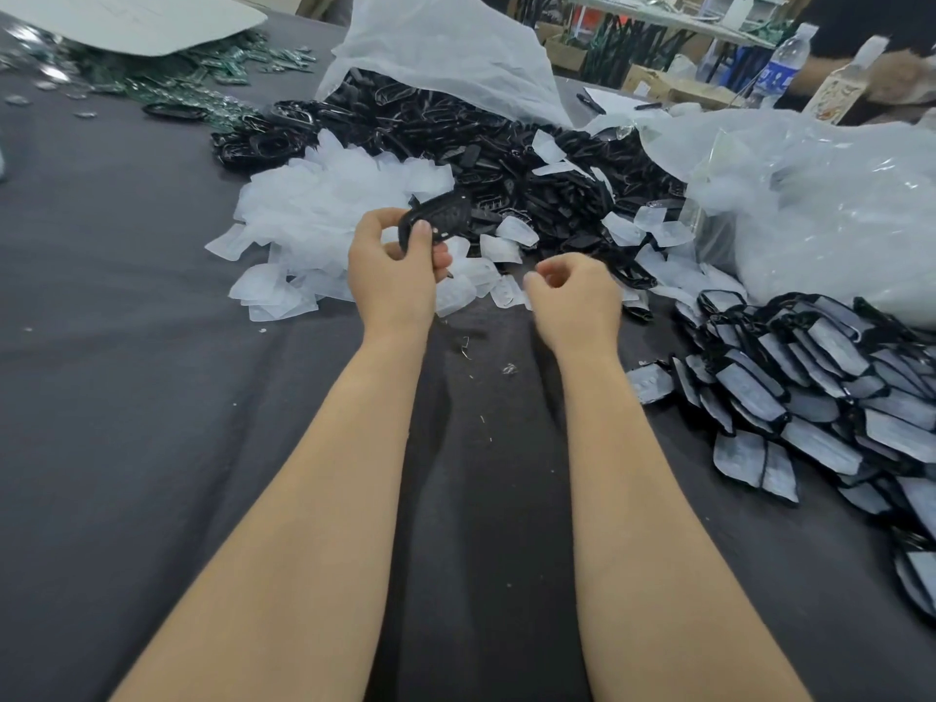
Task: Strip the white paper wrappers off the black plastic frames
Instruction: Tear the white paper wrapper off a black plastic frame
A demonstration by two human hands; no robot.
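Left hand (392, 268) raised above the tabletop (126, 306), fingers and thumb curled round one bare black plastic frame (438, 219); no wrapper visible on it. The frame sits at the near edge of the heaps, over the loose wrappers. Right hand (575, 291) just beside the left and apart from it, fingers curled inward, thumb close to the fingertips, nothing seen between them. Heap of stripped white paper wrappers (324, 210) directly beyond the left hand, spilling toward both hands. Behind it, a large heap of bare black frames (511, 149) runs out from under a white bag (445, 48), with single wrappers scattered over it. Still-wrapped frames (810, 392) heaped on the right side of the tabletop, near the right forearm. Clear plastic bag (835, 205) beyond that heap. Green parts (167, 81) far left under a pale sheet. Water bottle (782, 63) far right, at the back. Tabletop covered in dark grey cloth, a few small scraps between the forearms
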